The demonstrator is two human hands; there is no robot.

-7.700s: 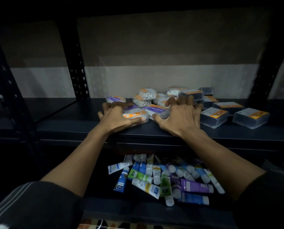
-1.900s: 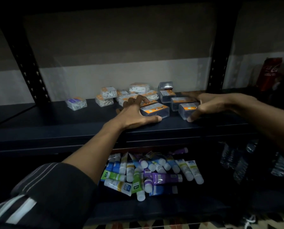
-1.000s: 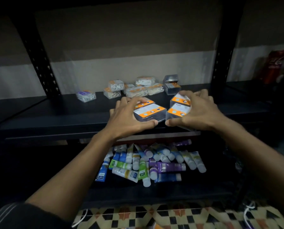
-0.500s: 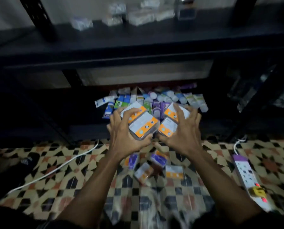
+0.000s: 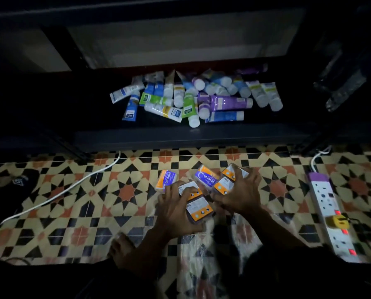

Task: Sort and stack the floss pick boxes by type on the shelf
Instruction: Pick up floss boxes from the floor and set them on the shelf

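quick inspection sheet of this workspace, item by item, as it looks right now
surface: patterned tile floor in front of the shelf.
job's things: four orange-label floss pick boxes at floor level, two under each hand; two purple Smooth packs lying beside them.
clutter: heap of tubes on the bottom shelf.
grippers: left hand and right hand each have fingers curled over their boxes.
cables: white cable across the floor at left; power strip at right, red switches lit, yellow plug in it.
surroundings: dark; far right too dim to tell.
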